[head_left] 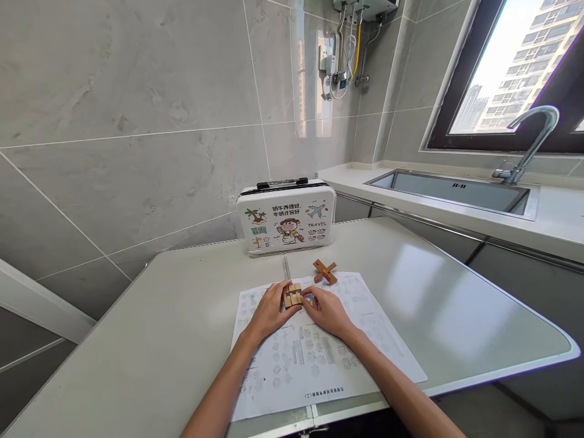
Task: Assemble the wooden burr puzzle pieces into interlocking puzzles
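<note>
Fingers and thumb of your left hand [269, 309] grasp the light wooden block puzzle [292, 294] from its left side, while the fingertips of your right hand [329, 310] meet its right side; whether they pinch a piece, you cannot tell from here. You have the puzzle over the far part of a printed paper sheet [283, 392], between both hands. Just beyond your right hand, a brown wooden cross puzzle [325, 272] lies at the sheet's far edge. Under it all is a pale table [182, 347], glossy on the right, with a seam [286, 265] running away from you. Behind your work stands a white printed case [288, 226], upright near the grey tiled wall [137, 73]. To your right you have a counter [559, 210] with a sink [438, 187], a curved faucet [541, 143] and a window [502, 79]; pipes [358, 48] hang in the corner. Your forearms cross the table's near edge, and the sheet's near right corner lies close to that edge. You have a broad stretch of tabletop left of the sheet, and more toward the rounded right corner; the case bounds your reach straight ahead.
</note>
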The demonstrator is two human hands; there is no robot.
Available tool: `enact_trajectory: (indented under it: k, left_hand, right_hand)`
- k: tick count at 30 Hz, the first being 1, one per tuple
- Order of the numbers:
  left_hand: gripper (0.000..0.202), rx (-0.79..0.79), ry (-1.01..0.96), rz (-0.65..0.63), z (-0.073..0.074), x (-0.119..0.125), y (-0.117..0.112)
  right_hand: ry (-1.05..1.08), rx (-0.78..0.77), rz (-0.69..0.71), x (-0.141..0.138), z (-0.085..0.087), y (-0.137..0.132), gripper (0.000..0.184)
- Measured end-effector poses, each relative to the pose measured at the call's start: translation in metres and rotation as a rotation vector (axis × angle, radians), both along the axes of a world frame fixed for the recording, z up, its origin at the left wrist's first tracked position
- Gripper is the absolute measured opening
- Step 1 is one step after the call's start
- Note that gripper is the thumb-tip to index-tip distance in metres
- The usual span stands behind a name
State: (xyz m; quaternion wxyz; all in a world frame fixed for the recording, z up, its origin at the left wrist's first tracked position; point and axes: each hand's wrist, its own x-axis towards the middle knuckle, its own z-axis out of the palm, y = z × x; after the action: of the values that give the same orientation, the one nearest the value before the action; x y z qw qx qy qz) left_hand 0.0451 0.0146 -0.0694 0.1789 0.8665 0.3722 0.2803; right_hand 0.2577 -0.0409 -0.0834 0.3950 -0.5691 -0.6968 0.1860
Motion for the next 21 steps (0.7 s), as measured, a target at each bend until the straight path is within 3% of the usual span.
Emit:
enact_trajectory:
  k: [12,16,21]
  left_hand:
    - [0.061,0.048,0.041,0.007,0.007,0.001,-0.002]
    - [0.048,0.085,0.061,0.113,0.008,-0.007,0.006]
    - [0.032,0.144,0.096,0.344,0.008,-0.021,0.018]
  right_hand:
    - [0.008,-0.039,0.066,-0.001,0.002,-0.002,0.022]
    - [0.028,-0.049,0.059,0.000,0.000,-0.001,0.023]
    - [0.035,-0.048,0.061,0.001,0.000,-0.001,0.020]
